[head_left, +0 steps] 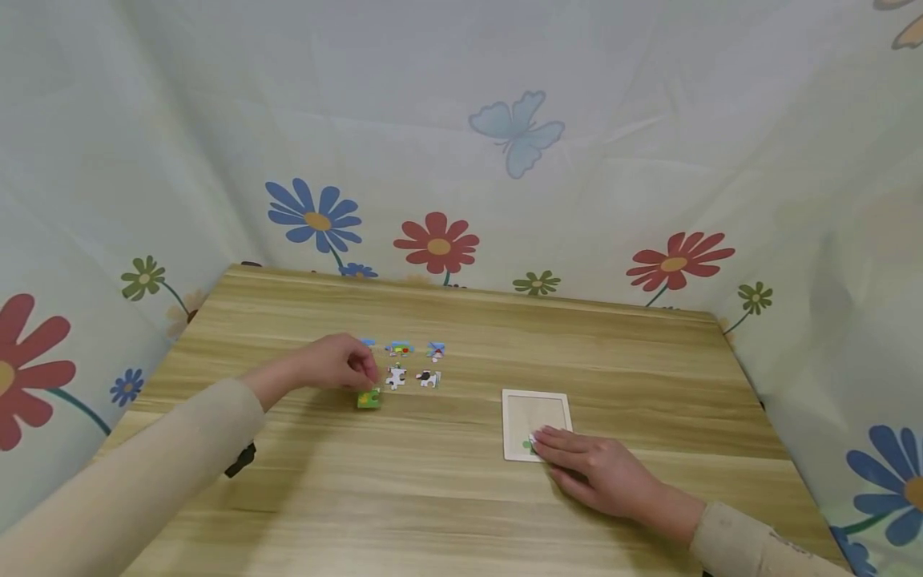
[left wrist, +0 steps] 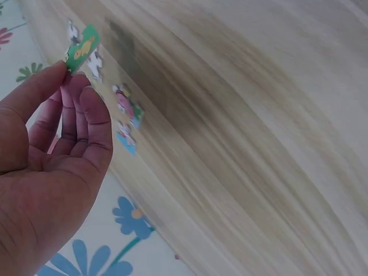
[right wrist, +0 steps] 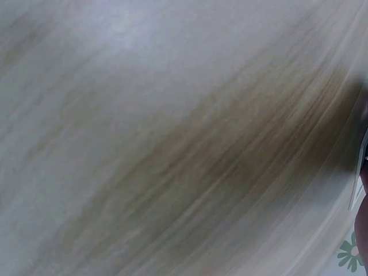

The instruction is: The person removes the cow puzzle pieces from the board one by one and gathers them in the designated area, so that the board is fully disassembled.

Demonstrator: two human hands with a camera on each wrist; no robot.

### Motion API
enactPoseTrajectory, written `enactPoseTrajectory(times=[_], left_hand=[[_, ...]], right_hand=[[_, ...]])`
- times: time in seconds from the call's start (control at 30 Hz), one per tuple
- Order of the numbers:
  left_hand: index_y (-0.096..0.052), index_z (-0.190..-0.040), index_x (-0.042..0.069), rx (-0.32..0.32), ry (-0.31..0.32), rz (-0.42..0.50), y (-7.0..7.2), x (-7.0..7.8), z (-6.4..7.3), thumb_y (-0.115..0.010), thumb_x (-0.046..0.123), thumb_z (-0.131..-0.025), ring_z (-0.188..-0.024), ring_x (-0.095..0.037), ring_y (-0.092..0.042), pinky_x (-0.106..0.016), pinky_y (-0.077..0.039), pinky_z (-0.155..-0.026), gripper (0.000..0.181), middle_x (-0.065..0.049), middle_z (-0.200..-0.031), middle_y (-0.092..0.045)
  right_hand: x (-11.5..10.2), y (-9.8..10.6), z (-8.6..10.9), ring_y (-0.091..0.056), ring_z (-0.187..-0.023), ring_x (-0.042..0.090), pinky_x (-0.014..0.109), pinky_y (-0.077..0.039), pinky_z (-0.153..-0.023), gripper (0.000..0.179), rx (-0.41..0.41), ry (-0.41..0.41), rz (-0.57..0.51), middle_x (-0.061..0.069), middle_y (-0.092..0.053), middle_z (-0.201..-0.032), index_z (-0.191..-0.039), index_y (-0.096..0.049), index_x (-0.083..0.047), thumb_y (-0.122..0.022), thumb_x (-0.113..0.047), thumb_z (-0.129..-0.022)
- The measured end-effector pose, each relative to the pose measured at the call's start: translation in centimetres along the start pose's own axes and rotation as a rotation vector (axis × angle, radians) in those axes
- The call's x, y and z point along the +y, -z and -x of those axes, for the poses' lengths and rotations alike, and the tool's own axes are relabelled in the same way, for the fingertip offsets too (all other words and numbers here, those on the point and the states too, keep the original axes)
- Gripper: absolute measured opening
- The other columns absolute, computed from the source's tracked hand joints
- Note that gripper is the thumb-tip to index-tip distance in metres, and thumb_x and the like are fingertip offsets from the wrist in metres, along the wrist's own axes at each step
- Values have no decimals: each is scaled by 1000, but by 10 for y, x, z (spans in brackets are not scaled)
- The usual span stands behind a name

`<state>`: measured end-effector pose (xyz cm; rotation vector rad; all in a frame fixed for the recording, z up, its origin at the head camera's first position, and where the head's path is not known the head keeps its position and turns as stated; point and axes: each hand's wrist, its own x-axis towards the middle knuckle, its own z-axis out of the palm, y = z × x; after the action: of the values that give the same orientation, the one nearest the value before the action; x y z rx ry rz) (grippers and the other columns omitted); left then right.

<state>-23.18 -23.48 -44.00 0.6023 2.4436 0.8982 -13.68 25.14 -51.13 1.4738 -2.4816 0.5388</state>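
Between the thumb and fingertips of my left hand is a green jigsaw puzzle piece with a small yellow figure on it. The head view shows this piece just below the fingers, left of the loose pieces. My right hand lies over the lower right part of a shallow cream puzzle tray, its fingers extended. Under those fingertips a green and white puzzle piece shows in part; the rest is covered. The right wrist view catches only a sliver of the hand at its right edge.
Several loose puzzle pieces lie in two rows beside my left hand, among them a blue one with a windmill-like shape and a black-and-white one. A dark object shows by the left sleeve. A flowered curtain hangs behind the table.
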Motion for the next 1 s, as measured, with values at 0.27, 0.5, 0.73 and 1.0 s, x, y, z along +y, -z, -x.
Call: enactPoseTrajectory(times=[0.27,0.5,0.73,1.0], left_hand=[[-75,-93,6,-28,22,10,4,-11,16,-78,7,-93,-78,-15,-57,-30,-49,-73,3,3,-86,-69],[-75,-93,5,-2,-2,-31,-1,-12,20,-78,5,-92,-80,-13,-59,-29,-51,-73,3,2,-88,-71],[-73,-88,8,48,-62,-75,-6,-17,21,-77,1,-92,-77,-10,-59,-27,-51,-72,8,4,-85,-69],[-71,-88,13,71,-50,-139,-10,-23,19,-79,7,-93,-78,-9,-59,-29,-52,-74,12,7,-85,-67]], right_hand=[[-1,0,-1,-70,-127,27,45,-61,-93,48,37,36,13,9,-69,-141,-139,-72,-7,-82,-17,-93],[0,-1,0,-69,-127,27,44,-61,-94,47,38,35,13,9,-69,-142,-138,-72,-7,-82,-19,-94],[1,-1,0,-67,-131,24,44,-59,-97,47,7,-4,-7,7,-69,-143,-138,-73,-8,-83,-20,-93],[1,-2,1,-67,-131,24,45,-59,-97,46,-3,-21,-12,8,-69,-143,-137,-73,-8,-82,-20,-93]])
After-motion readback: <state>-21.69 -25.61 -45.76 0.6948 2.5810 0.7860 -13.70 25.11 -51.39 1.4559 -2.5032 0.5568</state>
